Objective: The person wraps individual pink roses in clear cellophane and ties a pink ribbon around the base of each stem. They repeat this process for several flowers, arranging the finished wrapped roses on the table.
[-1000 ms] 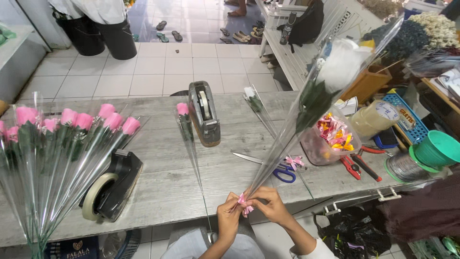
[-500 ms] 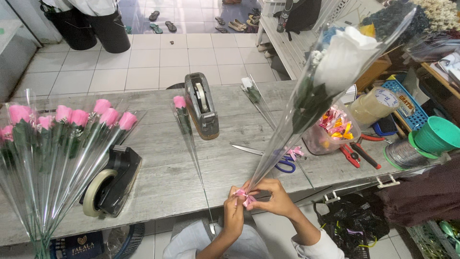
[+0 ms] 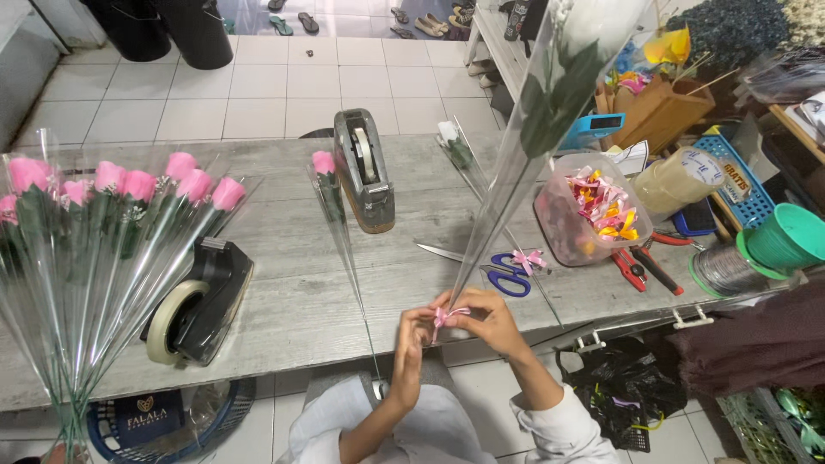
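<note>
Both my hands meet at the table's front edge. My left hand [image 3: 410, 344] and my right hand [image 3: 488, 320] pinch a small pink ribbon bow [image 3: 445, 316] at the narrow bottom end of a clear plastic sleeve [image 3: 498, 185]. The sleeve rises steeply up and to the right, with a white rose and dark green leaves [image 3: 550, 94] inside near the top edge of the view. Blue-handled scissors [image 3: 494, 275] and another pink bow [image 3: 526, 259] lie just beyond my right hand.
A bunch of sleeved pink roses [image 3: 112, 215] fans out at left beside a black tape dispenser [image 3: 199, 301]. A grey tape dispenser [image 3: 363, 172], two single sleeved flowers, a tub of coloured bows [image 3: 593, 215], red pliers, tape rolls and a green cup [image 3: 786, 241] sit on the grey table [image 3: 284, 283].
The sleeved white rose has swung more upright, its head now at the top of the view. My hands stayed at its base, and the camera shifted slightly.
</note>
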